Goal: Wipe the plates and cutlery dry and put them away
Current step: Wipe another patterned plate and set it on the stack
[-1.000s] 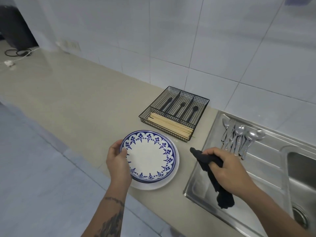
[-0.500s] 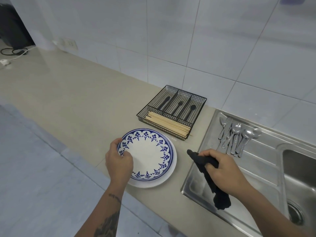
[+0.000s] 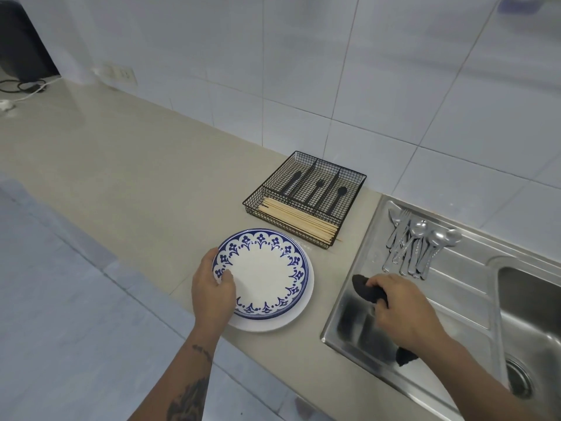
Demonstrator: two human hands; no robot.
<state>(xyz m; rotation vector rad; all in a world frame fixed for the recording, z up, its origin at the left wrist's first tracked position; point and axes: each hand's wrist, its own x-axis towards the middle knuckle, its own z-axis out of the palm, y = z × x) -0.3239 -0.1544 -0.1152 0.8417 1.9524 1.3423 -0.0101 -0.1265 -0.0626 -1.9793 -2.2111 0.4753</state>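
Note:
A blue-patterned plate (image 3: 264,268) lies stacked on a plain white plate (image 3: 299,314) on the beige counter. My left hand (image 3: 212,293) grips the blue plate's left rim, thumb on its face. My right hand (image 3: 400,308) holds a dark cloth (image 3: 365,288) over the steel draining board (image 3: 455,287); one end sticks out past my fingers, the other hangs below my wrist. A bunch of steel spoons and forks (image 3: 416,241) lies on the draining board behind my right hand.
A black wire cutlery tray (image 3: 352,177) stands behind the plates, holding wooden chopsticks (image 3: 300,220) and black cutlery. The sink basin (image 3: 531,323) with its drain is at the right. A white tiled wall backs the counter. The counter's front edge runs along the left.
My left thumb has slid further onto the blue plate's face. My right hand with the cloth has drifted slightly right and lower over the draining board.

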